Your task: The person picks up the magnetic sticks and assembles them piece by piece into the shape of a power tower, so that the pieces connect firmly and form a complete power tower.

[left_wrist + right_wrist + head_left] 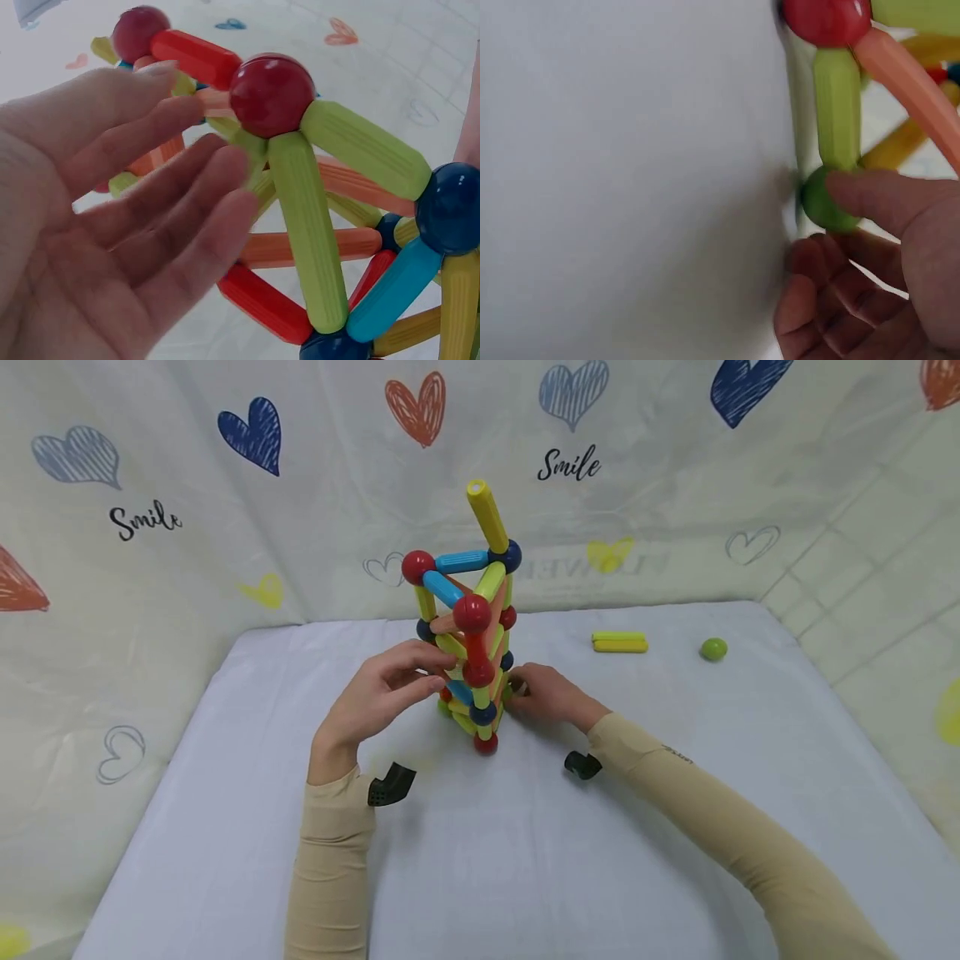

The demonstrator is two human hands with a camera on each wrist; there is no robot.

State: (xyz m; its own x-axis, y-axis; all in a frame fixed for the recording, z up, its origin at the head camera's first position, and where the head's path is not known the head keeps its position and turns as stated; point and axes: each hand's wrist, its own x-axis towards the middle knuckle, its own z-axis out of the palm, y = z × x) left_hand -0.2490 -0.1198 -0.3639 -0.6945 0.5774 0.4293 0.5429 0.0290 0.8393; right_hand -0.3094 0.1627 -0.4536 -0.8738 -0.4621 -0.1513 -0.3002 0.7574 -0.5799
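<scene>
A tall tower of magnetic rods and balls (477, 673) stands upright in the middle of the table, with a yellow rod (487, 517) jutting up from a dark blue ball (507, 556) at its top. On the tower's left side is my left hand (378, 689), fingers loosely extended and close to the rods, as the left wrist view also shows beside a red ball (271, 94). Low at the right side, my right hand (551, 693) pinches a green ball (821, 199) at the tower's base, thumb on top and fingers curled beneath. A light green rod (837, 105) joins that ball to a red one.
Two yellowish rods (619, 642) lie together at the back right, and a loose green ball (713, 649) sits farther right. A white cloth (585, 860) covers the table. Behind it hangs a curtain (330, 510) printed with hearts.
</scene>
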